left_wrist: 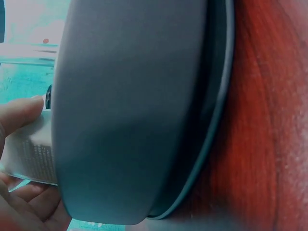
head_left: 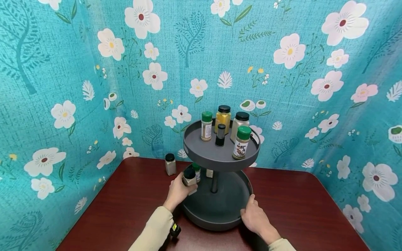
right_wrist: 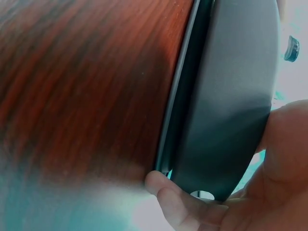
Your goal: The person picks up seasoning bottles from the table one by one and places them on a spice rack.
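Observation:
A grey two-tier turntable (head_left: 216,225) stands on the table. At the left side of its lower tier, my left hand (head_left: 177,192) grips a clear spice jar (head_left: 190,180) with a black lid. The left wrist view shows pale contents in the jar (left_wrist: 31,149), partly hidden behind the tier's wall. My right hand (head_left: 255,215) holds the lower tier's rim at the right; in the right wrist view its fingers (right_wrist: 173,202) wrap the wall near a small hole. A green-lidded jar (head_left: 196,168) and a partly hidden pale jar (head_left: 209,173) sit on the lower tier.
The upper tier (head_left: 201,153) carries several jars, among them a yellow one (head_left: 222,122) and a green-lidded one (head_left: 241,144). Another black-lidded jar (head_left: 170,165) stands on the table (head_left: 301,209) at the back left. A flowered cloth (head_left: 94,87) hangs around the table.

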Motion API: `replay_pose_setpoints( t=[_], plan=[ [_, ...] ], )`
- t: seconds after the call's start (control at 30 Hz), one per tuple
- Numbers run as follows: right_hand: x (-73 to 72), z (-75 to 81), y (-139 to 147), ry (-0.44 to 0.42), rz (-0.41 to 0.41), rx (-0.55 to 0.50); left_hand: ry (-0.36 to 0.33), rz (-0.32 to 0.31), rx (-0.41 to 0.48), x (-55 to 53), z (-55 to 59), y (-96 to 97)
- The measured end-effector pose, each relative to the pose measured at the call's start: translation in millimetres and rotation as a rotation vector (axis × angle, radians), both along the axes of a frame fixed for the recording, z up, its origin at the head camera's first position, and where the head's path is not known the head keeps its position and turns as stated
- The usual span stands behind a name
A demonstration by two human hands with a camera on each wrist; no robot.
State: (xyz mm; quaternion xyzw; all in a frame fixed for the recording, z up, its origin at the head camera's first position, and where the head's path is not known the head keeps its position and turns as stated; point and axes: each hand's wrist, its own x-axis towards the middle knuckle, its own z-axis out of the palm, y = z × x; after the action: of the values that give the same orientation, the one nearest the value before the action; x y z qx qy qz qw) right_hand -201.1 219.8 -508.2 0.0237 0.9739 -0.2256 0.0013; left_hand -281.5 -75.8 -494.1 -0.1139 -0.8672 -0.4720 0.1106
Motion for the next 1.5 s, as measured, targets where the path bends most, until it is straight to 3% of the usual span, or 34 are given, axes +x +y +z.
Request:
replay_pose_setpoints(
  t=[0.27,0.63,1.1,1.5],
  plan=[
    [-0.1,0.7,-0.3,-0.030,-0.009,-0.010,0.038,-0.007,-0.082,-0.2,-4.4,6.5],
    [0.7,-0.8,-0.8,0.007,-0.021,0.005,-0.002,-0.048,-0.165,-3.3,-6.6,11.8],
    [3.4,0.4,-6.0,0.036,-0.032,0.013,-0.053,-0.021,-0.176,-7.3,-9.1,18.4],
    [5.1,-0.1,-8.6,0.056,-0.051,0.025,-0.036,-0.010,-0.205,-9.3,-11.8,20.8]
  ],
)
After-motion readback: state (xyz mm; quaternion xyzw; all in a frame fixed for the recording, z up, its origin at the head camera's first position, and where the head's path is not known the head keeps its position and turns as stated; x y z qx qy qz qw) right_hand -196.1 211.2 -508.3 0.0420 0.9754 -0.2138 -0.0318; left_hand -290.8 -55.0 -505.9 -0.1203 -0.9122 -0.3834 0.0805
